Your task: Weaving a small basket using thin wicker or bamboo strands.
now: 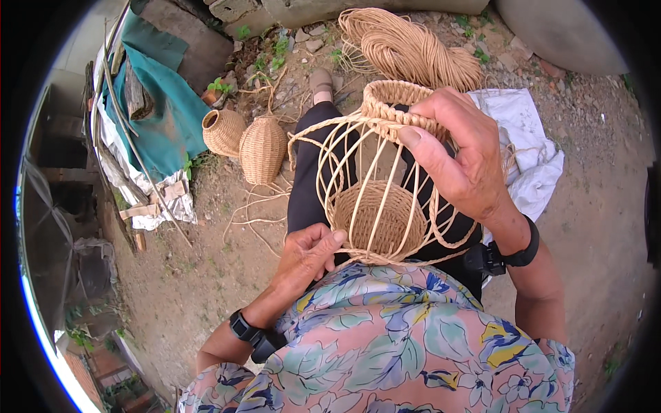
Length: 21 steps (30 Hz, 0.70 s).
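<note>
An open-framed wicker basket [379,217] rests in my lap, with a woven base, thin bare ribs and a thick braided ring [379,102] at its top. My right hand [460,155] grips the ring's right side, thumb on its front and fingers curled over it. My left hand [310,256] is low at the frame's left, thumb and fingers closed on a pale strand [352,251] that runs across beside the base. A loose twisted cord [310,125] arches out from the upper left of the frame and more hangs at the right.
Two woven vessels [264,153] lie on the dirt at the left, near a teal tarp [155,113] with sticks and wood. A big cord coil [413,48] lies beyond the basket, a white sack [529,138] at the right, a grey rounded object [561,34] at the top right.
</note>
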Each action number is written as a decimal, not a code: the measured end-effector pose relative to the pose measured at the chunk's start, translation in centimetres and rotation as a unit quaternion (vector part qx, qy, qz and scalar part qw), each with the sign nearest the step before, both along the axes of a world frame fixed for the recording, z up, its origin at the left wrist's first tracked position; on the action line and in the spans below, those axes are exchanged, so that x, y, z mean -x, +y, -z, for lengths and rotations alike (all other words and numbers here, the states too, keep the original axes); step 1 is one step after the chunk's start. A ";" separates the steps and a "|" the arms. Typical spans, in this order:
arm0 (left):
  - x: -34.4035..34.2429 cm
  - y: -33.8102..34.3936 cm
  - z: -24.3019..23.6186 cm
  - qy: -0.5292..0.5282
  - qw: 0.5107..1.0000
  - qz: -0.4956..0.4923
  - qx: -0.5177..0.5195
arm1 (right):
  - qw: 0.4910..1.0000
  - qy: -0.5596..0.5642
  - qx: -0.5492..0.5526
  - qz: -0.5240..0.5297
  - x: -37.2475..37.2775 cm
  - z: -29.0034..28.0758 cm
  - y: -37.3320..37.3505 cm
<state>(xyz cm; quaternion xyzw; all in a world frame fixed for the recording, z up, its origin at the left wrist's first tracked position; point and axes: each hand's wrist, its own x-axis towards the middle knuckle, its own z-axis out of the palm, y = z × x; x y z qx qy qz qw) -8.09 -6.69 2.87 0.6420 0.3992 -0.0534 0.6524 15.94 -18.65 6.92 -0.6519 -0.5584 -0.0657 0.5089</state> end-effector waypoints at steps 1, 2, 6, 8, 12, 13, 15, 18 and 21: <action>-0.3 -0.1 0.3 0.000 1.000 0.000 0.000 | 1.000 0.005 0.000 0.001 -0.1 0.1 0.1; -0.4 -0.2 0.8 -0.015 1.000 -0.005 -0.027 | 1.000 0.004 -0.001 0.000 0.0 0.2 0.1; 0.3 0.0 2.6 -0.067 0.995 0.009 -0.067 | 1.000 0.002 -0.009 0.009 0.1 0.3 0.1; 0.6 0.1 3.0 -0.098 0.994 0.017 -0.042 | 1.000 0.009 -0.004 0.013 0.0 0.4 0.0; 0.8 1.3 2.8 -0.091 0.993 0.076 0.014 | 1.000 0.016 -0.007 0.010 -0.2 0.4 -0.2; 0.9 1.6 3.0 -0.090 0.993 0.077 0.016 | 1.000 0.022 -0.005 0.007 -0.2 0.4 -0.3; 1.0 2.1 3.3 -0.122 0.984 0.106 0.076 | 1.000 0.022 -0.004 0.005 -0.3 0.4 -0.2; 0.7 2.5 3.0 -0.096 0.983 0.127 0.089 | 1.000 0.025 -0.004 0.002 -0.3 0.5 -0.1; 0.6 2.6 3.2 -0.095 0.983 0.121 0.103 | 1.000 0.025 -0.011 0.000 -0.5 0.7 0.0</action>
